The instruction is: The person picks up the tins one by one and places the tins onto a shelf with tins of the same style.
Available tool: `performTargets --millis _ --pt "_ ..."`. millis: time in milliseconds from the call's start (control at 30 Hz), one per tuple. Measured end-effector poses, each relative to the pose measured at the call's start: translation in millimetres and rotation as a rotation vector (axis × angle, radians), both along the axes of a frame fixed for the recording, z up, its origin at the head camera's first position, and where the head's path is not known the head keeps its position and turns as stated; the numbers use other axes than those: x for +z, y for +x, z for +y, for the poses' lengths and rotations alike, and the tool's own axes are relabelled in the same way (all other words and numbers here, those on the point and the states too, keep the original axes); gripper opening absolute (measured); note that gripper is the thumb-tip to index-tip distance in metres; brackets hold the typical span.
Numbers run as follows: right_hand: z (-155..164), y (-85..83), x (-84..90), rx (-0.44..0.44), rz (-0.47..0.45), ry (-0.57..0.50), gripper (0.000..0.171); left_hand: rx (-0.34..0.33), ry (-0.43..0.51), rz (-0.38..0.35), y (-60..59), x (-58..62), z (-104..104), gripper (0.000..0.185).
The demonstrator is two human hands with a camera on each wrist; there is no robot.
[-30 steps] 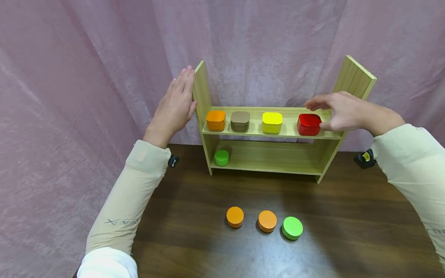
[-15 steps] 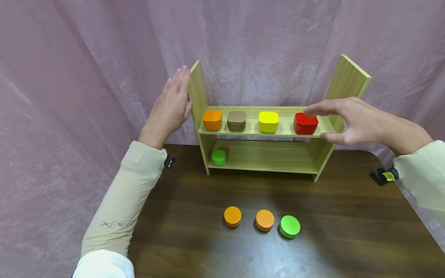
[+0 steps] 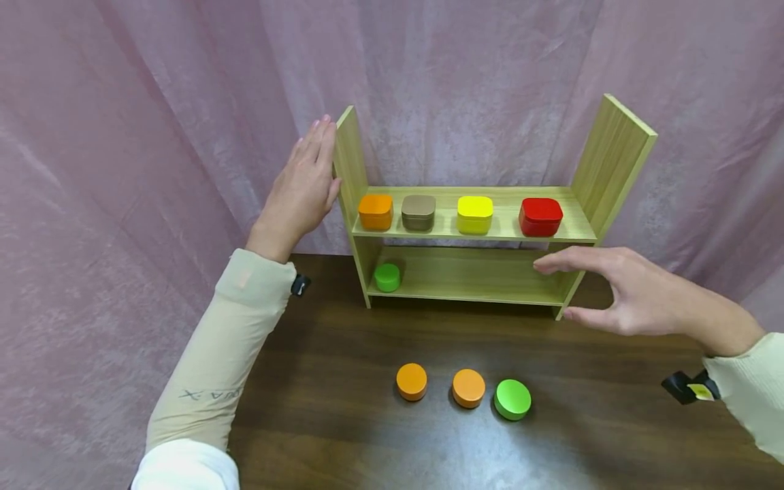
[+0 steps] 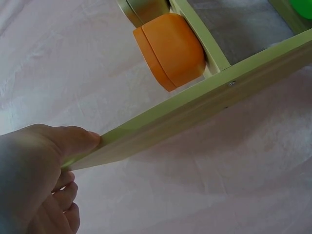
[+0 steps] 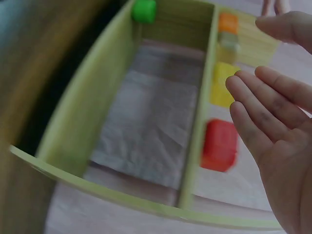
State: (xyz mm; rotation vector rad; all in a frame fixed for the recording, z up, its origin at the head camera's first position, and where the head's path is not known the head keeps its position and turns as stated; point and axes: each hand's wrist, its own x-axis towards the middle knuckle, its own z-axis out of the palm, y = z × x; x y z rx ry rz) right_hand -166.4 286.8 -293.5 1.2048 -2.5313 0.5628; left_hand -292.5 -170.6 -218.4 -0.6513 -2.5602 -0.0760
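Presently catalogued, item by item:

Left hand (image 3: 301, 187): flat, fingers straight and together, pressed against the outer face of the shelf unit's left side panel (image 3: 349, 160); the wrist view shows the thumb (image 4: 73, 141) lying on the panel's edge. Judged to be steadying the unit.

Right hand (image 3: 618, 289): fingers spread and relaxed, holding nothing, hovering in front of the right end of the lower shelf (image 3: 478, 286), apart from the wood.

Shelf unit (image 3: 612, 163): pale wood, two tiers, standing at the far edge of the tabletop (image 3: 343, 435) against a pink curtain (image 3: 153, 122).

Upper shelf, left end to right end: orange tin (image 3: 376, 211), brown tin (image 3: 419, 212), yellow tin (image 3: 474, 214), red tin (image 3: 541, 216); square, lidded, evenly spaced in one row along the front edge.

Red tin, position: nearest the right side panel, upright, touched by nothing.

Lower shelf, left end: one small green round tin (image 3: 387, 277), alone.

Tabletop, near the middle toward the near edge: orange round tin (image 3: 412, 381), second orange round tin (image 3: 468, 388), larger green round tin (image 3: 512, 399), in a line, the last two almost touching.

Change, right hand: a second ago it was at the red tin on the upper shelf, thumb and fingers about it; half a second ago it had lifted clear; now it is lower and nearer the person, level with the lower shelf.

Change, left hand: none; same place on the panel.

Change, tins: none shifted that can be told.
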Motion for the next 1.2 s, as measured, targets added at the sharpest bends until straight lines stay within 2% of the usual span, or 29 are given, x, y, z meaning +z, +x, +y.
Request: performTargets --millis 200,500,700,967,1200 --pt "-5.2 11.8 -46.6 -0.001 -0.061 0.027 0.073 0.015 0.014 -0.008 2.1 -1.9 -4.8 0.08" --pt "-3.2 26.6 -120.4 -0.064 -0.266 0.006 0.074 0.01 0.016 0.013 1.4 -2.3 -7.0 0.08" --pt "-3.6 35.7 -158.4 -0.082 -0.291 -0.014 0.074 0.009 0.018 0.006 0.7 -2.9 -5.1 0.079" --pt "-9.5 42.3 -196.5 -0.033 -0.314 -0.119 0.071 0.009 0.013 0.012 2.7 -0.7 -4.3 0.079" --pt "-14.5 44.4 -208.6 -0.029 -0.378 -0.136 0.07 0.013 0.015 0.003 3.3 -1.8 -4.2 0.08"
